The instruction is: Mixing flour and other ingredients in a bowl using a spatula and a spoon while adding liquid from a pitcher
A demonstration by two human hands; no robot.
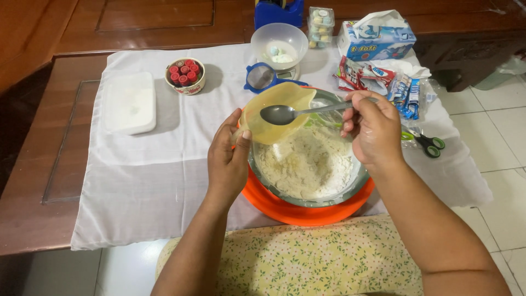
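Over the flour-filled steel mixing bowl, the left hand clasped a tilted translucent yellow plastic cup while the right hand pinched a metal spoon in its mouth, apparently so scrapings fell into the bowl.

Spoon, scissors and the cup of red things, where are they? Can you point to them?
spoon (278, 114), head view, on its shiny bowl.
scissors (430, 144), head view, on the green handles.
cup of red things (185, 76), head view, on the red tops inside.
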